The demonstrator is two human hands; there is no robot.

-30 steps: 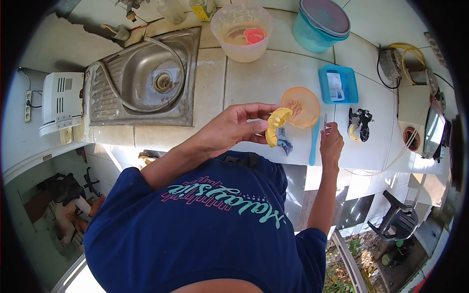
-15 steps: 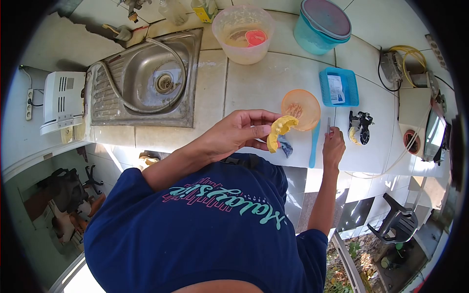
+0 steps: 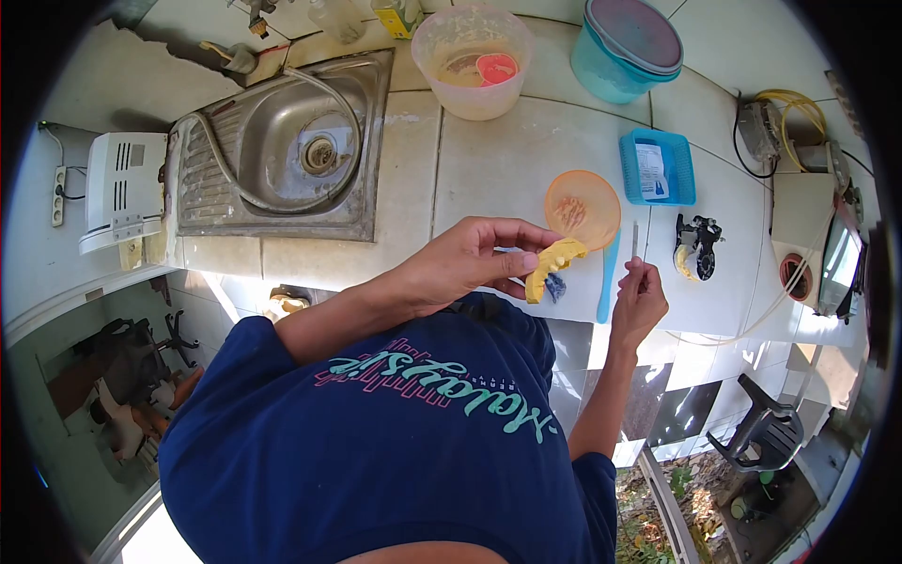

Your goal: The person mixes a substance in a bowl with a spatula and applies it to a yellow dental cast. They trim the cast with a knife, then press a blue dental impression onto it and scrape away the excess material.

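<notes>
Your left hand (image 3: 470,258) is closed around a yellow arch-shaped cast (image 3: 552,265), pinched between thumb and fingertips and held up just above the near edge of the bench (image 3: 489,160), clear of the surface. Your right hand (image 3: 641,296) is gripping a thin metal tool (image 3: 635,246) that points away from you, its tip near the blue-handled spatula (image 3: 607,277) that lies beside the orange mixing bowl (image 3: 583,207). Cast and tool are apart at this moment, so the work looks to be trimming or picking at the cast. To do that well, turn the cast so the side you mean to work faces you, and keep your thumb low on the arch rather than on its thin ends, which I judge to be the parts likeliest to snap. Bring the tool to the cast, not the cast to the tool, and rest the heel of your right hand on the bench edge for steadiness. Use short, light strokes directed away from your left fingers. There is a small blue-grey scrap (image 3: 554,287) on the bench right under the cast; work over that bare patch so that crumbs fall there and not into the bowl. The black articulator (image 3: 697,246) and the blue basket (image 3: 658,167) sit beyond your right hand; keep your elbow from sweeping them.
</notes>
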